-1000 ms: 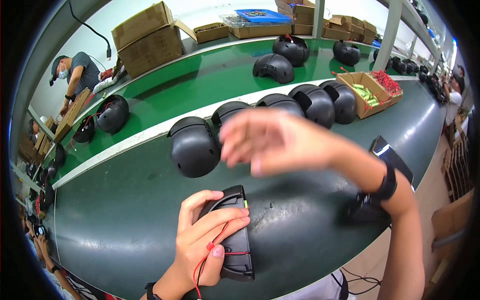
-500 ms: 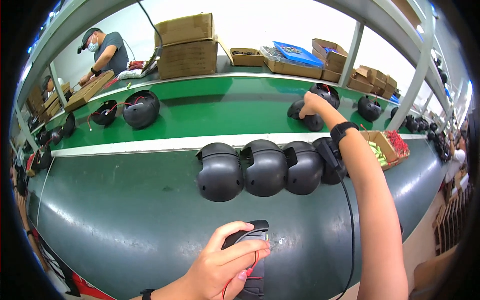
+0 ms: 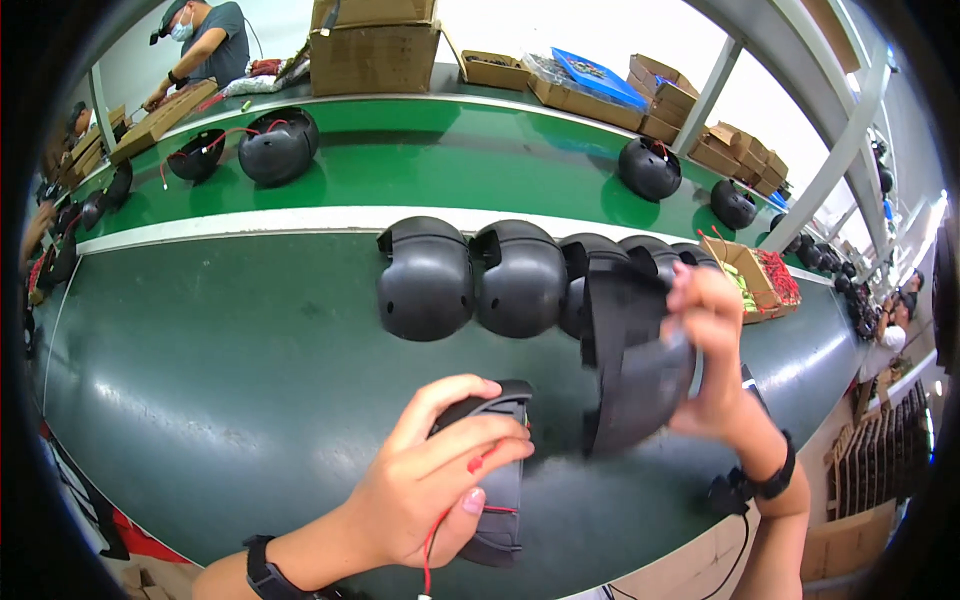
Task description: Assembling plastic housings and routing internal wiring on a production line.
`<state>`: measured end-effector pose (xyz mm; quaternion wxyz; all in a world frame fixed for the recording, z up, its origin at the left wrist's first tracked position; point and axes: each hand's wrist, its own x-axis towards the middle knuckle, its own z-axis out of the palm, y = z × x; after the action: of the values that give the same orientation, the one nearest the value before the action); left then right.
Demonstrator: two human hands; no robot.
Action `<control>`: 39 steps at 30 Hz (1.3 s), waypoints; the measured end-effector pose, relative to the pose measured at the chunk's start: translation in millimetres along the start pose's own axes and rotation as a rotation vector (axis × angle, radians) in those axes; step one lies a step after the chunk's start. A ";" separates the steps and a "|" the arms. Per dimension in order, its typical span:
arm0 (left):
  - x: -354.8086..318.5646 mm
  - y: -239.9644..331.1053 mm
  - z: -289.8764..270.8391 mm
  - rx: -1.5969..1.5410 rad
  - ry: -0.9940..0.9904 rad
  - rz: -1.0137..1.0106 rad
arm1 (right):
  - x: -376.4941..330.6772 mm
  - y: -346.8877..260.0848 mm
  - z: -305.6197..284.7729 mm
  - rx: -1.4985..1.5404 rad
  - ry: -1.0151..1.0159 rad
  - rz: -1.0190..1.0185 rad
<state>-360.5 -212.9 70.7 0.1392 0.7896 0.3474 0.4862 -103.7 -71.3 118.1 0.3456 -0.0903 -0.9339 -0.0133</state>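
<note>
Head view: left hand (image 3: 425, 490) clasping black pad (image 3: 497, 470), right hand (image 3: 712, 345) gripping black helmet (image 3: 630, 365) before helmet row (image 3: 475, 275).

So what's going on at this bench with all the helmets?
A person stands at a dark green workbench. Their left hand grips a curved black helmet part with thin red wires trailing from it. Their right hand holds a black helmet shell tilted above the bench, just beside that part. A row of black helmets sits behind the hands. Farther back, another person works near cardboard boxes.
</note>
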 end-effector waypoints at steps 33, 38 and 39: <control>-2.3 0.0 6.7 -0.053 0.074 -0.143 | -17.1 -52.8 57.6 1.013 -0.271 0.302; -3.2 0.9 7.3 -0.031 0.063 -0.133 | -16.1 -57.8 63.3 1.277 -0.166 0.462; -3.3 2.1 8.6 -0.020 0.065 -0.130 | -17.0 -61.1 67.4 1.482 -0.065 0.595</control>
<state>-353.2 -215.6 65.5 0.1669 0.7477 0.3975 0.5051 -145.3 -128.3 58.1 0.2772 -0.0828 -0.6462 0.7063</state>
